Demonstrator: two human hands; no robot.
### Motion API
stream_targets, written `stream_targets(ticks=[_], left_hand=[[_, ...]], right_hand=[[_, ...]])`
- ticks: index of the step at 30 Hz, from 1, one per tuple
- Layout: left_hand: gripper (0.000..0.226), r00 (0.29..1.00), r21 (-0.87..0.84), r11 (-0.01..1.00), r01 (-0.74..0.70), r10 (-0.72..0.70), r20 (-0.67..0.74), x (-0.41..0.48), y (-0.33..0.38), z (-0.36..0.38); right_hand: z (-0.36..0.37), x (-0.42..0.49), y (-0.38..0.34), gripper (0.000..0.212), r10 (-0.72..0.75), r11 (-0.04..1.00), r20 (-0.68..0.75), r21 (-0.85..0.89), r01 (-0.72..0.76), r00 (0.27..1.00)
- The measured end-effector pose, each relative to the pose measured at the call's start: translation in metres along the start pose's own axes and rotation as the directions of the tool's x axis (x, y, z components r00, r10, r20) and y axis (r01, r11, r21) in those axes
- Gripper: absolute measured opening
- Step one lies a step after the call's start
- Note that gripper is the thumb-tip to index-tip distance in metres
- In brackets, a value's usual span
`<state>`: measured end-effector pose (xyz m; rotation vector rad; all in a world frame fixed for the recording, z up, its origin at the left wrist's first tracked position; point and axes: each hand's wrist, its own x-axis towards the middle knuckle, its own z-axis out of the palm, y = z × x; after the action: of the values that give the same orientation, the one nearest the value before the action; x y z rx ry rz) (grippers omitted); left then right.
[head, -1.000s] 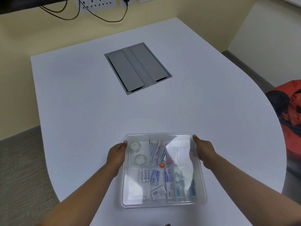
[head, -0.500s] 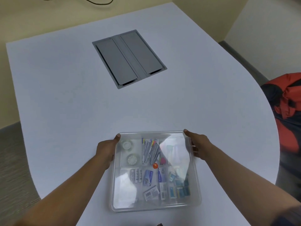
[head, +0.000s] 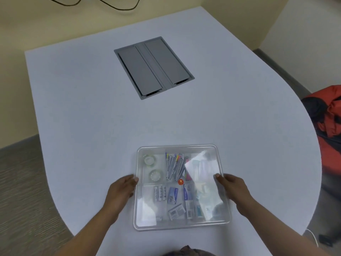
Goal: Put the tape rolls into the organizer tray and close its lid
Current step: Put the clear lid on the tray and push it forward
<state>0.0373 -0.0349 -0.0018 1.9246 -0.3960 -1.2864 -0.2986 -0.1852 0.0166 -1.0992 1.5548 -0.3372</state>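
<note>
White table (head: 92, 108) with a curved near edge. Grey cable hatch (head: 154, 67) set flush in its far half, two flaps shut, a centre strip between. Black cables (head: 118, 8) loop down the yellow wall (head: 27, 24). Red-and-black bag (head: 328, 122) beside the table's right edge. Grey carpet (head: 22, 182) at left.

compared with 1 second ago, i see both hands lower on the organizer tray (head: 181, 227): the left hand (head: 120, 190) is off the far left corner and now sits about halfway down the left edge, and the right hand (head: 233, 189) sits about halfway down the right edge instead of at the far right corner. the wall sockets have left the top of the view; only loops of black cable (head: 118, 5) show there now.
</note>
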Motion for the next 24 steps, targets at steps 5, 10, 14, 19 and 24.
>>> stream_targets(ticks=[5, 10, 14, 19, 24], left_hand=[[0.052, 0.981, -0.079, 0.997, 0.01, 0.006, 0.196, -0.059, -0.053, -0.009], [0.043, 0.94, -0.148, 0.987, -0.062, 0.107, 0.325, -0.08, -0.07, -0.008], [0.039, 0.933, -0.152, 0.986, -0.071, 0.119, 0.339, -0.074, -0.067, -0.005], [0.031, 0.942, -0.18, 0.983, -0.023, 0.082, 0.327, -0.052, -0.044, 0.009], [0.03, 0.962, -0.225, 0.974, 0.025, 0.038, 0.272, -0.026, -0.024, 0.028]], right_hand=[[-0.015, -0.052, 0.05, 0.01, 0.072, 0.995, 0.12, 0.058, -0.079, 0.99], [-0.019, -0.081, 0.074, 0.017, 0.039, 0.992, 0.219, 0.107, -0.063, 0.975], [-0.016, -0.073, 0.077, 0.019, -0.012, 0.981, 0.152, 0.191, -0.018, 0.988], [-0.019, -0.047, 0.07, 0.023, -0.012, 0.944, 0.083, 0.33, -0.016, 0.996], [-0.022, -0.033, 0.061, 0.026, 0.011, 0.914, 0.048, 0.406, -0.029, 0.999]])
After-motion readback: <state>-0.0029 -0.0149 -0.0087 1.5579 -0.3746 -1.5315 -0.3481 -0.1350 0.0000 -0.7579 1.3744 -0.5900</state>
